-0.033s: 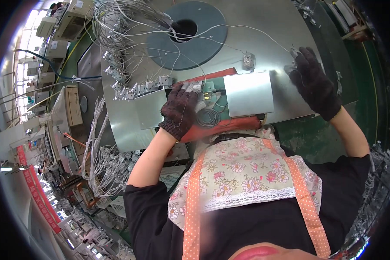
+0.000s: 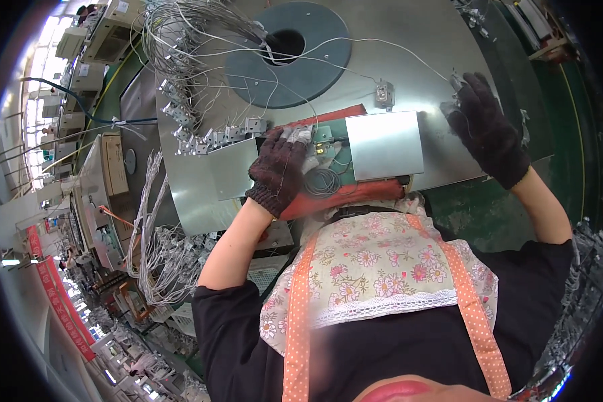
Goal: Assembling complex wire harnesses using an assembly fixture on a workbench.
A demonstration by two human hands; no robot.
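My left hand [image 2: 275,167], in a dark knitted glove with pale wrapped fingertips, reaches over the left part of a work fixture. Its fingers are bent and close together beside a green plate [image 2: 324,141] with a small brass-coloured piece; what they hold, if anything, is hidden. A coil of thin grey wire [image 2: 322,182] lies near that wrist. Out to the right, my gloved right hand [image 2: 486,130] has its fingers stretched and the thumb apart. At its fingertips is a small metallic piece [image 2: 457,82], where a thin white wire ends.
A shiny metal cover [image 2: 385,146] and red padding [image 2: 345,194] belong to the fixture. Behind stands a round grey disc [image 2: 335,67] with wires through its hole. Small metal housings [image 2: 197,144] on wires line the table's left; a single housing [image 2: 384,95] sits behind the cover.
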